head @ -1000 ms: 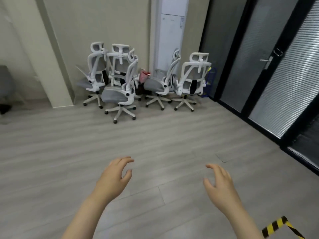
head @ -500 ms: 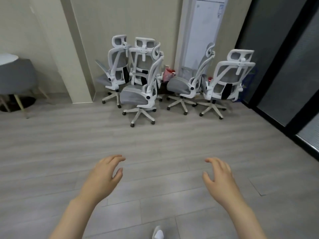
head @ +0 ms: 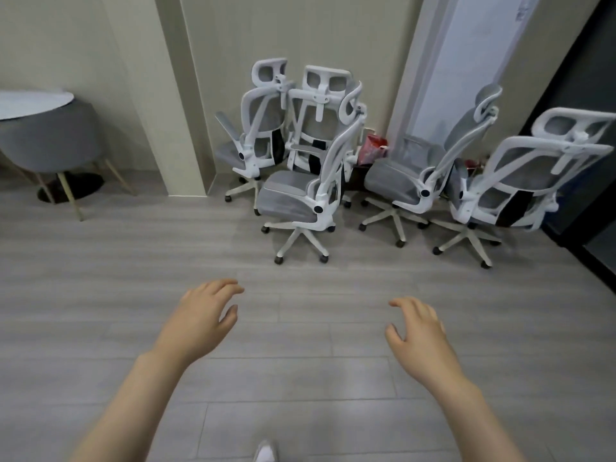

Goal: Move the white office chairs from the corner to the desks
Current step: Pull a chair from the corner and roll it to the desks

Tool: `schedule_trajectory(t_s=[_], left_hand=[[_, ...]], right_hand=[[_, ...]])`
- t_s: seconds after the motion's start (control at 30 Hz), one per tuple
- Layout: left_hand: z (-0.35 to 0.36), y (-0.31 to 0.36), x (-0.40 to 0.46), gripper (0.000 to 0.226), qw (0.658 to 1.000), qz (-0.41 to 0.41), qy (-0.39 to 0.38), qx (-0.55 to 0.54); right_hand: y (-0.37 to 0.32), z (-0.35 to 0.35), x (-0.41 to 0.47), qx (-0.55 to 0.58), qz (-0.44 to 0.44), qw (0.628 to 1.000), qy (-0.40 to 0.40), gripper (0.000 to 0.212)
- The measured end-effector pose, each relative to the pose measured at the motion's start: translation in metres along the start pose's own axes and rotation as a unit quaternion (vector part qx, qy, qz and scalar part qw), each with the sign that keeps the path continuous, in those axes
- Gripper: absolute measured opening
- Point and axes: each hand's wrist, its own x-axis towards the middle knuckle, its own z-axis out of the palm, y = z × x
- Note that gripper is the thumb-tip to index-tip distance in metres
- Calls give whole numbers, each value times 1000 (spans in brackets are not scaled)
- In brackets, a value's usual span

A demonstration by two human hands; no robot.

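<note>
Grey wood floor (head: 100, 295) runs up to a pale wall and a tall white unit (head: 466, 61). Five white chairs (head: 310, 181) (grey seats, wheels under them) stand bunched in the corner, the front one nearest the hands. A red bag (head: 373, 150) sits behind them, between two chairs. At the far left stands a round table (head: 30, 101) with a grey chair (head: 50, 141) beside it. Dark glass doors (head: 586, 61) are on the right. Left hand (head: 200, 320) and right hand (head: 421, 335) reach out over the floor, fingers loose and spread, holding nothing, well apart from the chairs. A shoe tip (head: 265, 453) shows at the bottom.
</note>
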Motion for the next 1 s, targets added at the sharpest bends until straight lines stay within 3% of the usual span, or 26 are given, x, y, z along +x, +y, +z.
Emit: schedule_trajectory(t_s=[0.6, 0.87, 1.0], left_hand=[[58, -23, 493, 32, 998, 62, 5, -28], [119, 7, 676, 32, 997, 61, 8, -42], [139, 36, 758, 34, 997, 32, 15, -71]], right_hand=[[70, -19, 431, -6, 87, 995, 53, 39], [142, -24, 611, -9, 69, 996, 52, 39], [169, -37, 705, -6, 25, 1000, 14, 40]])
